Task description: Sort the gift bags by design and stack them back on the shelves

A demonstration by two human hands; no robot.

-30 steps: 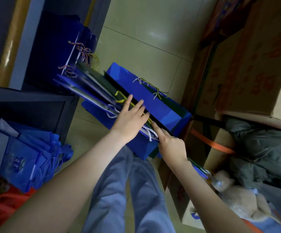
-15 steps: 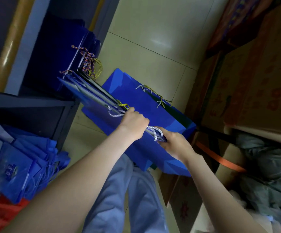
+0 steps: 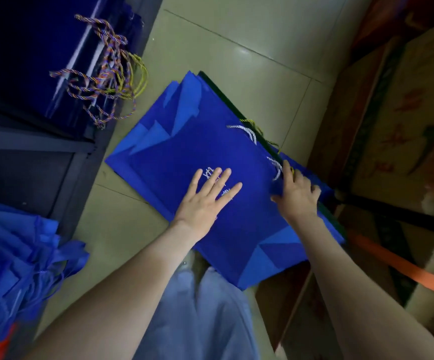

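Note:
A flat pile of bright blue gift bags (image 3: 184, 141) lies across my lap, over the floor, with white print on the top bag and white and yellow cord handles at its right edge. My left hand (image 3: 205, 201) rests flat on the top bag, fingers spread. My right hand (image 3: 295, 196) grips the pile's right edge by the white cord handle, fingers curled over it. A dark green bag (image 3: 236, 110) shows beneath the pile's far edge. Dark blue bags with multicoloured cord handles (image 3: 104, 74) stand on the shelf at upper left.
A dark metal shelf unit (image 3: 36, 144) runs along the left. Blue cloth bags (image 3: 18, 258) are piled on its lower level. Cardboard boxes (image 3: 405, 131) with an orange strap (image 3: 403, 268) crowd the right side. Pale floor tiles (image 3: 249, 42) show between them.
The bags that both hands held upright by their top edge now lie flat in one pile. My left hand has opened and rests on top; my right hand stays at the handle edge.

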